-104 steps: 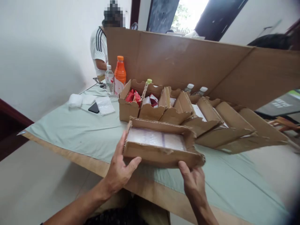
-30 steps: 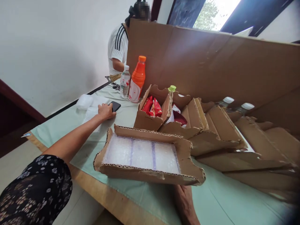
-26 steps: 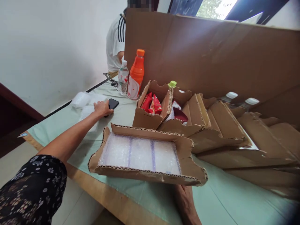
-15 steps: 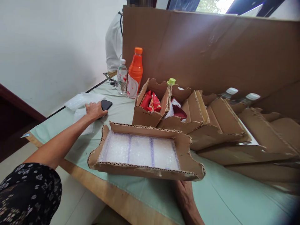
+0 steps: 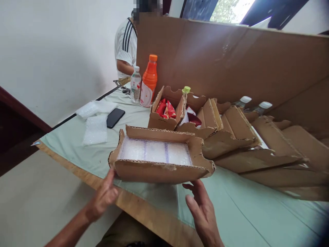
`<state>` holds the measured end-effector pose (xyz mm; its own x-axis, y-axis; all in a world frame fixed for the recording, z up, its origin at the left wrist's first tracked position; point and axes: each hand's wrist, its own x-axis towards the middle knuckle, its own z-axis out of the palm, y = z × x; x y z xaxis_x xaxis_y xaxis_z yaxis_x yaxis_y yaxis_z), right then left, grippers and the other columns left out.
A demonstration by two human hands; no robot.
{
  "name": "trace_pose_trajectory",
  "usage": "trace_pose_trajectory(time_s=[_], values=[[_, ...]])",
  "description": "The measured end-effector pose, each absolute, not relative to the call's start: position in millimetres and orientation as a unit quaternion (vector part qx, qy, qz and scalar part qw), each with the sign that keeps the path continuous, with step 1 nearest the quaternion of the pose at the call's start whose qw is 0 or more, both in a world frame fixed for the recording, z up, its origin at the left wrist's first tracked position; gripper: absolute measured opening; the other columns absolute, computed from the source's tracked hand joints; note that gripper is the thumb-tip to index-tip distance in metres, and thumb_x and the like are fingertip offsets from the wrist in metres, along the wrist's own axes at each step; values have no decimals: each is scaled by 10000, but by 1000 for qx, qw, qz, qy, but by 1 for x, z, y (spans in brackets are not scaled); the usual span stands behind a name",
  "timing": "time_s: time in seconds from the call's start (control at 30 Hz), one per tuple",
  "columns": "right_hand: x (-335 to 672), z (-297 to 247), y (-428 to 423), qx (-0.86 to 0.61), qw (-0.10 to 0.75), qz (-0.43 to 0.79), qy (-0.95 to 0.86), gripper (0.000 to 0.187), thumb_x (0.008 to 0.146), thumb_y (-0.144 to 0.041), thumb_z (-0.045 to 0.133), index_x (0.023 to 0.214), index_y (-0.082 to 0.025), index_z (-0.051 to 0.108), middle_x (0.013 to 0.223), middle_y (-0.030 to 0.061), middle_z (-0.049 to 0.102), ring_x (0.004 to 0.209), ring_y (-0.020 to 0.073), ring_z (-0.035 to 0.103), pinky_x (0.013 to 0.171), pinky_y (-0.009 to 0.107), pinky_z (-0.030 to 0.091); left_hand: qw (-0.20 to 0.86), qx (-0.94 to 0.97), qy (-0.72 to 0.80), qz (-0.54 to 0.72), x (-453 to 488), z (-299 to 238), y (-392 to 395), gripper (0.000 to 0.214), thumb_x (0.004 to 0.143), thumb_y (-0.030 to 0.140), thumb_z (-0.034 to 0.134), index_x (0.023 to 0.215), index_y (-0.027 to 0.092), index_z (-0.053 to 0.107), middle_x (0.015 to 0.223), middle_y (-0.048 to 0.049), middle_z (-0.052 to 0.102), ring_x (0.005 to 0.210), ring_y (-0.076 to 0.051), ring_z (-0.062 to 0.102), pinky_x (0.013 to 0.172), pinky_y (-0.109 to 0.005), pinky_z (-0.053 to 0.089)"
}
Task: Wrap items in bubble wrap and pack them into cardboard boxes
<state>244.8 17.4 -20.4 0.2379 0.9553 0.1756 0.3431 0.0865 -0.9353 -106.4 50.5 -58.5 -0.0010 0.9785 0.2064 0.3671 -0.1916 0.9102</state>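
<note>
An open cardboard tray sits in front of me, lined with bubble wrap that shows purple stripes. At its lower left corner my left hand points upward, with extended fingertips at the cardboard and partly hidden behind it. Below the right part of its front wall, my right hand is open, thumb apart from the fingers. Its fingertips come close to the bottom edge; whether they touch is unclear. On the cloth to the left lies a black phone, beside pieces of bubble wrap.
A row of cardboard bins stretches to the right; the first contains red packets. An orange bottle and a water bottle stand behind. A tall cardboard panel rises at the back. Beyond it is a person in white.
My left hand has left the phone and come to the tray's left corner. My right hand now shows more, with fingers apart. The view has shifted slightly.
</note>
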Motion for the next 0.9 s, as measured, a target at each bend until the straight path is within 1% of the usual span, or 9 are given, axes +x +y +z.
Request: trace_pose_trajectory(time_s=[0.13,0.23,0.37,0.47,0.53,0.63,0.7,0.77,0.9], values=[[214,0,35,-586,478,303,-580,648,914,-575,648,1459,-245,528,1358,135,656,996,272,713,897,451,589,409,552,522,505,-77,-71,11,962,863,638,652,1658,259,264,1526,-141,558,1474,-405,457,1208,-537,425],[186,13,68,-528,455,322,-641,728,911,-581,657,1531,-247,470,1415,143,620,1030,273,690,939,471,580,377,495,559,548,-70,-53,-5,874,934,530,619,1662,327,179,1613,-97,450,1523,-357,395,1253,-530,368],[143,24,134,-445,429,379,-688,792,907,-671,602,1562,-251,448,1458,135,603,1115,301,654,966,497,568,338,448,608,562,-61,-29,-20,829,972,476,585,1655,382,123,1701,-69,276,1585,-351,257,1306,-590,203],[117,23,178,-403,439,398,-697,858,904,-736,556,1584,-233,413,1541,139,541,1306,321,583,1045,502,537,330,445,624,552,-49,-29,-21,884,959,448,615,1662,388,81,1718,-86,229,1582,-376,263,1290,-599,239],[106,16,195,-386,452,391,-703,898,906,-768,529,1599,-216,387,1613,144,461,1428,315,497,1136,503,477,317,457,619,555,-43,-35,-14,912,953,413,628,1665,395,58,1739,-80,175,1578,-378,280,1279,-577,284],[103,-7,201,-392,464,369,-704,903,908,-793,503,1591,-210,403,1680,142,359,1525,309,383,1216,520,389,283,485,605,565,-41,-41,4,927,942,379,643,1667,396,65,1767,-57,70,1602,-374,212,1273,-567,304],[107,-27,197,-414,466,363,-693,847,919,-780,499,1544,-210,474,1653,150,407,1521,315,392,1224,539,372,259,505,599,564,-43,-43,20,910,936,361,654,1668,379,113,1766,-66,87,1609,-371,183,1257,-569,335],[113,-44,190,-437,466,363,-678,754,946,-734,494,1478,-203,549,1586,166,495,1476,321,457,1212,546,385,234,529,596,557,-47,-45,39,881,930,338,661,1664,348,174,1747,-96,163,1601,-375,206,1234,-570,373],[120,-62,183,-452,474,360,-664,565,960,-599,560,1372,-219,632,1494,157,587,1380,304,556,1129,485,484,194,576,586,536,-55,-50,84,886,917,284,668,1663,301,190,1720,-141,227,1584,-373,250,1239,-590,349]])
